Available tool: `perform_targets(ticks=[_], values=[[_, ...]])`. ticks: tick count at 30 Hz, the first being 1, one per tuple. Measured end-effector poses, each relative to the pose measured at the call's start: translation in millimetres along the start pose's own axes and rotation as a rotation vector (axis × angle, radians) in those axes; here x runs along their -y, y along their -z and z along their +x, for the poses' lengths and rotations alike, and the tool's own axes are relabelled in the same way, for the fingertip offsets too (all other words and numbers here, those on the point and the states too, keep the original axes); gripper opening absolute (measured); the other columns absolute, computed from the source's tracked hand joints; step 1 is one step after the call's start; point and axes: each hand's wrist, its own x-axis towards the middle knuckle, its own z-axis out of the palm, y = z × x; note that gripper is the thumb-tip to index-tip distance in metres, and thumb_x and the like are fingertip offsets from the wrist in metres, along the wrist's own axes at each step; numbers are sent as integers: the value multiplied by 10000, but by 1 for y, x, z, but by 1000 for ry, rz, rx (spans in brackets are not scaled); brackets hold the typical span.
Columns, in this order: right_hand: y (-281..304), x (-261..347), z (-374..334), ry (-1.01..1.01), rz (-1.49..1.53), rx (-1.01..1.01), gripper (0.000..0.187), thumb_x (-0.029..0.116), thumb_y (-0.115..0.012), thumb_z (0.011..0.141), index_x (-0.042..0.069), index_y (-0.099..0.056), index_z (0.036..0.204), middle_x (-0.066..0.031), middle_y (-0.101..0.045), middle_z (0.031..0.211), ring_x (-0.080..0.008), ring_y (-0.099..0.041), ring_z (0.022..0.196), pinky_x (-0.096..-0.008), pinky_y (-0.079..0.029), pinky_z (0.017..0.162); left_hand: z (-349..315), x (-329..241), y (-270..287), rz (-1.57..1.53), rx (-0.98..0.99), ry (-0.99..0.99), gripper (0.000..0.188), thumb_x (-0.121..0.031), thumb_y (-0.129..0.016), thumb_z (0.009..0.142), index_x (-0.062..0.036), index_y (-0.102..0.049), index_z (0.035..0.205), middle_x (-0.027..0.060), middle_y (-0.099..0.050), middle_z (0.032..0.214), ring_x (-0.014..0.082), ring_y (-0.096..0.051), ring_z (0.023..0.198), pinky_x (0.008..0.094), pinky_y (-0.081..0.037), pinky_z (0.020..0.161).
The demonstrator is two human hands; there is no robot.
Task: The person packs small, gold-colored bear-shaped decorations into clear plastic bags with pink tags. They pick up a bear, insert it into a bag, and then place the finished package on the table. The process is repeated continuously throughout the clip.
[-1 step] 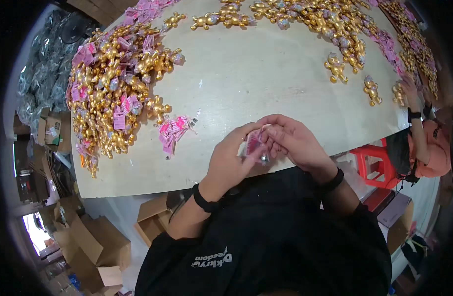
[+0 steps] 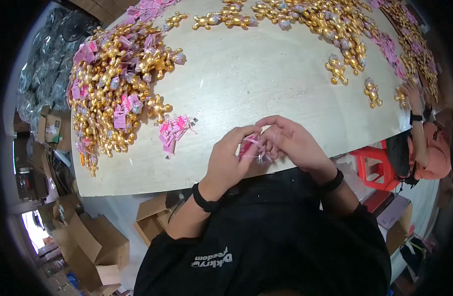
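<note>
Close to the table's near edge, my left hand [image 2: 231,153] is closed on a pink tag [image 2: 247,146], partly covered by my fingers. My right hand [image 2: 298,145] meets it from the right, its fingers curled together at the tag's clear, shiny end; what exactly they pinch is hidden. A small fan of pink tags [image 2: 173,132] lies on the table left of my hands. Beyond it rises a large heap of gold bear-shaped figures [image 2: 110,79] with pink tags among them.
More gold figures [image 2: 330,24] pile up along the far side of the table [image 2: 236,74]. A few lie singly at the right, where a co-worker's hand [image 2: 411,93] touches one. A red stool [image 2: 374,167] and cardboard boxes [image 2: 90,246] stand below the table.
The pink tag has turned slightly between my hands, and my fingers have shifted a little. The co-worker's hand has moved slightly.
</note>
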Motion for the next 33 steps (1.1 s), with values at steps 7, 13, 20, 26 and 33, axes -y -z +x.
perform_targets(ticks=[7, 13, 20, 26, 33], values=[[-21, -4, -10, 70, -397, -34, 685, 119, -819, 881, 20, -445, 1446, -40, -647, 943, -64, -596, 783, -226, -486, 671, 0, -1, 1, -411, -7, 318, 240, -207, -588, 1050, -14, -676, 1162, 85, -703, 957, 148, -645, 838, 294, -518, 765], [-25, -15, -11, 461, -798, -186, 602, 93, -815, 847, 84, -565, 1395, -71, -625, 957, -171, -614, 819, -304, -520, 709, -2, -4, -9, -489, 114, 408, 241, -188, -541, 1079, 11, -664, 1137, 53, -684, 948, 102, -606, 862, 273, -508, 795], [-18, -23, -16, 770, -978, -139, 277, 83, -780, 849, 146, -770, 1119, -58, -633, 1010, -226, -624, 854, -318, -530, 722, -9, 10, -18, -550, 176, 358, 167, -93, -565, 1028, 24, -682, 1052, 75, -668, 952, 128, -615, 876, 283, -500, 789], [-14, -17, -19, 748, -1051, -69, 249, 66, -781, 834, 157, -775, 1065, -59, -633, 1025, -224, -634, 918, -321, -535, 742, -7, 9, -17, -490, 317, 422, 175, -142, -642, 1000, 9, -704, 1062, 78, -661, 996, 138, -611, 884, 294, -506, 783], [24, 6, -27, 403, -84, -280, 212, 203, -544, 1069, 13, -636, 1083, -111, -685, 1146, -201, -637, 1013, -348, -518, 925, -8, -2, -18, -552, 171, 197, 462, -208, -665, 991, -5, -528, 1383, 99, -614, 1278, 184, -592, 1164, 326, -481, 994]])
